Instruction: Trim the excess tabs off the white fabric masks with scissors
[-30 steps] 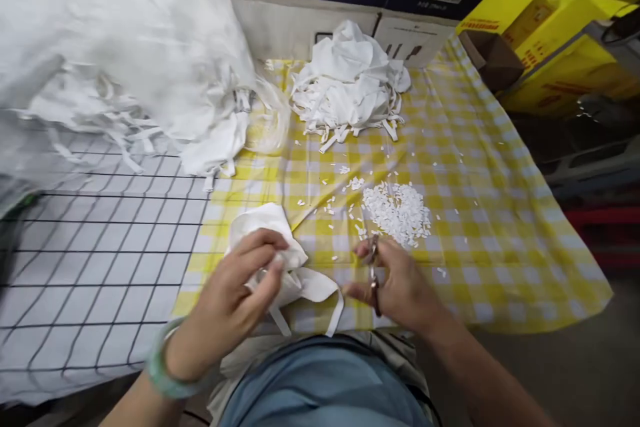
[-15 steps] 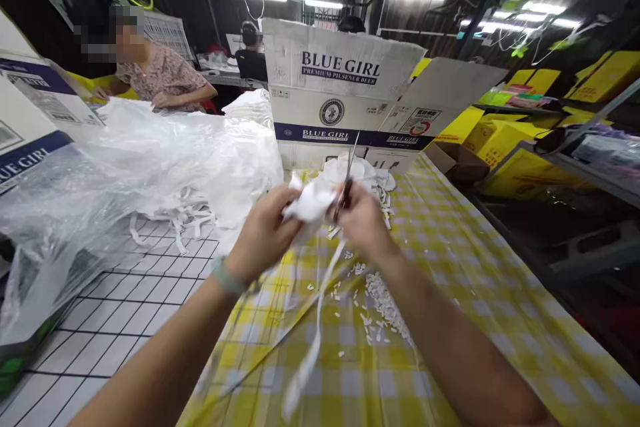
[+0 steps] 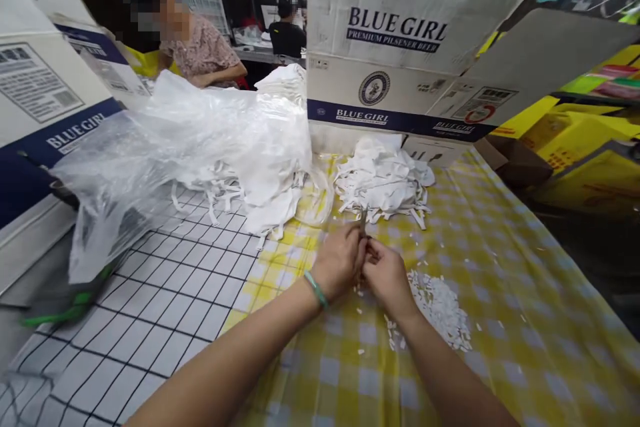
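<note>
Both hands meet over the checked cloth, just in front of a pile of white fabric pieces with straps (image 3: 383, 180). My right hand (image 3: 390, 277) is closed around small scissors (image 3: 363, 217), whose blades point away from me; the handles are mostly hidden by fingers. My left hand (image 3: 337, 257), with a green bangle (image 3: 316, 289) on its wrist, is closed right against the scissors and the right fingers. What it grips, if anything, is hidden. Beside the right wrist lies a heap of small white clippings (image 3: 443, 310), with more scattered around.
A clear plastic bag (image 3: 200, 120) lies over more white fabric pieces (image 3: 273, 203) on the left. Behind the pile stands a Blue Girl beer carton (image 3: 400, 90); another carton (image 3: 30, 113) is at far left. A person (image 3: 210, 47) sits across the table, another (image 3: 287, 23) farther back.
The white piece with its long strap has left my hands, and the pile now shows fully ahead. My hands have come together, lower in view. The camera view has shifted.
</note>
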### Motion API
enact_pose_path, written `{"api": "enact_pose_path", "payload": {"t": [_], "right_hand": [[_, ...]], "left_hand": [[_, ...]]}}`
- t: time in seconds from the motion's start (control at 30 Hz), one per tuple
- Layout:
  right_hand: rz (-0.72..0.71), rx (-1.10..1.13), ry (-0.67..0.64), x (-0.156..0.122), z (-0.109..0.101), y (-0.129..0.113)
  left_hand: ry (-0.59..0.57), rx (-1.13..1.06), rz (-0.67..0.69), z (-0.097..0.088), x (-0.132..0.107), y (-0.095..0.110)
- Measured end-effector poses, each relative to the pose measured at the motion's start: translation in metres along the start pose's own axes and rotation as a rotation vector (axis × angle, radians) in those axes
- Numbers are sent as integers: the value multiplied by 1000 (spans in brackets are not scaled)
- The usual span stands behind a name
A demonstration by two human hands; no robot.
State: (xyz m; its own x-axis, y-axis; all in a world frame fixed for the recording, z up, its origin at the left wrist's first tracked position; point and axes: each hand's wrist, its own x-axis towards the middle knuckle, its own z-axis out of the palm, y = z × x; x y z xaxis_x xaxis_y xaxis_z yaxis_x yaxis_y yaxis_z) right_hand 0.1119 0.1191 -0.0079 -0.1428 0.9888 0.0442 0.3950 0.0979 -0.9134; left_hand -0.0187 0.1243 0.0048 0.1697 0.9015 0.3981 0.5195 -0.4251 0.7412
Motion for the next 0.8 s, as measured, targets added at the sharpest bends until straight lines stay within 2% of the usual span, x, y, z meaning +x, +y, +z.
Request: {"api": "enact_pose_path", "payload": {"t": [0.07, 0.17, 0.27, 0.33, 0.37, 0.43, 0.57, 0.63, 0.7, 0.73, 0.8], "right_hand": [[28, 20, 66, -8, 2, 7], [60, 1, 130, -10, -3, 0], [39, -123, 74, -14, 0, -21], [8, -154, 11, -17, 8, -31], [2, -117, -16, -19, 12, -33], [17, 36, -63, -23, 20, -31], [32, 273, -189, -37, 34, -23], [-44, 277, -325, -49, 45, -23], [-142, 229, -403, -60, 56, -23], [-171, 199, -395, -65, 61, -24], [-173, 185, -303, -71, 66, -24]], "left_hand": [[-3, 36, -28, -19, -4, -18], [127, 110, -185, -58, 16, -58], [213, 146, -356, -87, 47, -92], [204, 121, -414, -95, 52, -98], [197, 97, -428, -96, 46, -94], [179, 24, -439, -95, 15, -76], [49, -241, -507, -89, -83, -15], [5, -565, -635, -89, -125, 14], [17, -911, -781, -91, -151, 33], [19, -1033, -845, -93, -158, 39], [-23, -1110, -912, -99, -166, 44]]}}
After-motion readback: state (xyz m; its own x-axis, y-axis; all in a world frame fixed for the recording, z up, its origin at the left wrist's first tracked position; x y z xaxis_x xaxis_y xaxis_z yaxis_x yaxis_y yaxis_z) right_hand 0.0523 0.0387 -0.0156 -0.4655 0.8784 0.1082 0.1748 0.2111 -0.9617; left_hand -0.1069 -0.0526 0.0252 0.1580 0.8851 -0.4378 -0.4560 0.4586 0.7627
